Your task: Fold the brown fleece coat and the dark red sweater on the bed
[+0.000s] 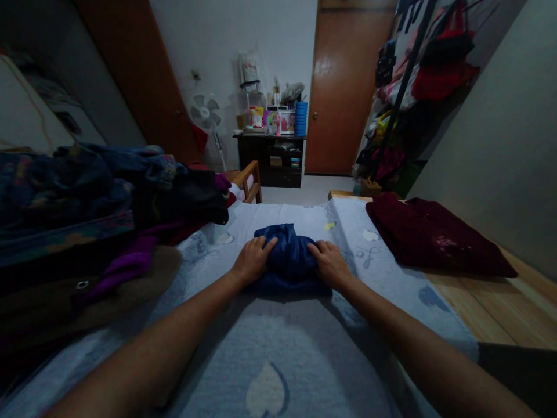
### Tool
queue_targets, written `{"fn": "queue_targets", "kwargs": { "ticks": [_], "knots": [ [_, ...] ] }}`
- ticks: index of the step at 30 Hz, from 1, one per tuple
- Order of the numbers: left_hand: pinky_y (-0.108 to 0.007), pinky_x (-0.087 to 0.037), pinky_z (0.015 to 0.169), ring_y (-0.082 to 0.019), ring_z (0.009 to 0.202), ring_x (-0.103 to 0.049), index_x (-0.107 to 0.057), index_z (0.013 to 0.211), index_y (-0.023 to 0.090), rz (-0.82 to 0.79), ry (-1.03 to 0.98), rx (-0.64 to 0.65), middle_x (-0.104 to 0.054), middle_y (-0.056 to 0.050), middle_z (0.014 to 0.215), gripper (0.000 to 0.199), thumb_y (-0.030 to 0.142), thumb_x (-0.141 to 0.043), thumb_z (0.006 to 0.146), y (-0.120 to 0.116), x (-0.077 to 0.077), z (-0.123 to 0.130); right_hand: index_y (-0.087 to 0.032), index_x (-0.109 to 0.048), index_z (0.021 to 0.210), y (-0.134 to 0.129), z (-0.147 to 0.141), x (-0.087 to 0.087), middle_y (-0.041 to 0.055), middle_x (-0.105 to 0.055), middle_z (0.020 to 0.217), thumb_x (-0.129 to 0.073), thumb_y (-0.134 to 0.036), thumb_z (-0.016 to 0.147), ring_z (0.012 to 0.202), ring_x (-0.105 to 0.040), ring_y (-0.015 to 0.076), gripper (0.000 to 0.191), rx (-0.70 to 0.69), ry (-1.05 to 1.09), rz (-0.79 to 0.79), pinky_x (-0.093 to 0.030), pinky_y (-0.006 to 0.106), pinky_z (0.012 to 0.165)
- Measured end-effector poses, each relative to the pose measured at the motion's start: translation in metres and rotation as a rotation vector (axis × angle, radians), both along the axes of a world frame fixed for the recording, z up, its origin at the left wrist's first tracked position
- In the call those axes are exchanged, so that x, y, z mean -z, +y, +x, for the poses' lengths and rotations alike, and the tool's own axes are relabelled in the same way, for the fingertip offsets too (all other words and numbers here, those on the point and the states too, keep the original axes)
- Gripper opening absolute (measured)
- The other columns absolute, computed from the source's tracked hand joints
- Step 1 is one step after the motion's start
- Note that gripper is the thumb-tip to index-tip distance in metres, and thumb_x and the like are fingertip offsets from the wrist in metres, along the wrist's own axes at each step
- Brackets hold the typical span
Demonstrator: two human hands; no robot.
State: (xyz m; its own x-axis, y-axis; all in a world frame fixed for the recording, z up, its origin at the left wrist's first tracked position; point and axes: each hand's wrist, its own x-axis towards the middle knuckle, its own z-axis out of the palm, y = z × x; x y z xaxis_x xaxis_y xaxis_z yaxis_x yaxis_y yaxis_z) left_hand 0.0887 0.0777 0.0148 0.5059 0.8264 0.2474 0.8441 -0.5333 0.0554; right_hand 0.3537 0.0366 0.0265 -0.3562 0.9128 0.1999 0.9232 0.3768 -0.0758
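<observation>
A shiny dark blue piece of clothing [292, 255], folded into a compact bundle, lies on the pale blue patterned sheet [243, 348]. My left hand [255, 260] grips its left side, thumb on top. On the opposite side my right hand [329, 262] has its fingers closed over the bundle's edge. The undersides of both hands are hidden, and the exact kind of garment cannot be made out.
A large heap of clothes [100, 197] rises on the left. A folded maroon garment [439, 235] lies at right, partly over a wooden ledge [483, 302]. Farther back are a wooden chair [255, 177], a fan [206, 113], a dark cabinet [270, 159] and a door [337, 98].
</observation>
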Motion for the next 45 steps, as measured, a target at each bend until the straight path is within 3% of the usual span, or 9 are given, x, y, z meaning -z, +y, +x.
{"fn": "queue_targets", "kwargs": {
  "ticks": [8, 12, 18, 22, 25, 30, 35, 41, 45],
  "knots": [
    [-0.049, -0.036, 0.106, -0.029, 0.122, -0.044, -0.051, 0.135, 0.029, 0.215, -0.03, 0.043, -0.049, -0.012, 0.126, 0.052, 0.007, -0.04, 0.089, -0.047, 0.044, -0.011, -0.018, -0.062, 0.111, -0.007, 0.005, -0.055, 0.0127, -0.061, 0.102, -0.05, -0.061, 0.086, 0.097, -0.055, 0.0283, 0.051, -0.009, 0.146, -0.159, -0.039, 0.042, 0.088],
    [-0.056, -0.03, 0.108, -0.036, 0.126, -0.038, -0.045, 0.141, 0.021, 0.128, -0.064, 0.136, -0.042, -0.016, 0.133, 0.066, 0.023, -0.062, 0.077, -0.067, 0.026, -0.018, -0.016, -0.047, 0.134, 0.001, -0.013, -0.039, 0.0205, -0.046, 0.136, -0.065, -0.071, 0.069, 0.127, -0.036, 0.04, 0.087, 0.024, 0.137, -0.017, -0.029, 0.052, 0.101],
    [-0.041, -0.044, 0.093, -0.025, 0.102, -0.054, -0.059, 0.12, 0.024, -0.209, -0.138, 0.139, -0.056, -0.008, 0.11, 0.043, 0.049, -0.056, 0.086, -0.071, -0.044, -0.018, -0.019, -0.045, 0.137, -0.023, -0.03, -0.007, 0.0157, -0.056, 0.124, -0.074, -0.068, 0.062, 0.115, -0.047, 0.0348, 0.095, -0.087, 0.072, -0.069, -0.033, 0.048, 0.099],
    [-0.051, -0.024, 0.111, -0.036, 0.136, -0.031, -0.043, 0.138, 0.022, -0.08, -0.074, 0.118, -0.037, -0.016, 0.147, 0.095, 0.054, -0.082, 0.058, -0.052, -0.07, 0.001, -0.019, -0.05, 0.132, -0.046, -0.037, -0.003, 0.0163, -0.054, 0.127, -0.078, -0.059, 0.062, 0.117, -0.043, 0.0372, 0.085, -0.078, 0.034, 0.032, -0.029, 0.053, 0.103],
    [-0.056, -0.013, 0.115, -0.04, 0.145, -0.014, -0.032, 0.147, 0.025, -0.264, 0.071, 0.213, -0.019, -0.016, 0.159, 0.123, 0.057, -0.087, 0.042, -0.039, -0.071, 0.022, -0.018, -0.049, 0.134, -0.064, -0.041, 0.009, 0.0183, -0.048, 0.136, -0.078, -0.054, 0.064, 0.127, -0.035, 0.0399, 0.084, -0.058, 0.029, 0.087, -0.019, 0.057, 0.109],
    [-0.044, -0.035, 0.108, -0.035, 0.13, -0.047, -0.035, 0.146, 0.025, -0.736, 0.147, 0.274, -0.049, -0.012, 0.144, 0.122, 0.062, -0.084, 0.041, -0.026, -0.076, 0.04, -0.016, -0.05, 0.133, -0.087, -0.037, 0.019, 0.0182, -0.043, 0.142, -0.074, -0.051, 0.066, 0.135, -0.026, 0.039, 0.079, -0.09, 0.079, 0.055, -0.008, 0.057, 0.115],
    [-0.04, -0.041, 0.105, -0.033, 0.13, -0.048, -0.023, 0.151, 0.022, -0.976, 0.163, 0.179, -0.046, -0.013, 0.147, 0.129, 0.066, -0.08, 0.044, -0.01, -0.079, 0.043, -0.013, -0.044, 0.137, -0.094, -0.023, 0.012, 0.0174, -0.042, 0.143, -0.064, -0.044, 0.068, 0.138, -0.026, 0.0361, 0.079, -0.214, 0.206, -0.053, -0.006, 0.055, 0.117],
    [-0.056, -0.036, 0.106, -0.043, 0.133, -0.04, -0.045, 0.139, 0.027, -0.856, 0.272, 0.141, -0.044, -0.014, 0.147, 0.124, 0.064, -0.085, 0.028, -0.017, -0.058, 0.061, -0.016, -0.026, 0.148, -0.101, 0.0, 0.004, 0.0172, -0.036, 0.148, -0.059, -0.033, 0.071, 0.14, -0.028, 0.0332, 0.085, -0.295, 0.437, -0.149, -0.02, 0.055, 0.115],
    [-0.059, -0.032, 0.108, -0.045, 0.137, -0.033, -0.044, 0.137, 0.024, -0.76, 0.193, 0.197, -0.04, -0.017, 0.149, 0.125, 0.064, -0.086, 0.026, -0.038, -0.05, 0.061, -0.023, -0.029, 0.145, -0.104, 0.014, 0.009, 0.0136, -0.023, 0.155, -0.054, -0.04, 0.083, 0.143, -0.022, 0.0314, 0.069, 0.005, 0.681, 0.001, -0.022, 0.053, 0.116]
  ]
}}
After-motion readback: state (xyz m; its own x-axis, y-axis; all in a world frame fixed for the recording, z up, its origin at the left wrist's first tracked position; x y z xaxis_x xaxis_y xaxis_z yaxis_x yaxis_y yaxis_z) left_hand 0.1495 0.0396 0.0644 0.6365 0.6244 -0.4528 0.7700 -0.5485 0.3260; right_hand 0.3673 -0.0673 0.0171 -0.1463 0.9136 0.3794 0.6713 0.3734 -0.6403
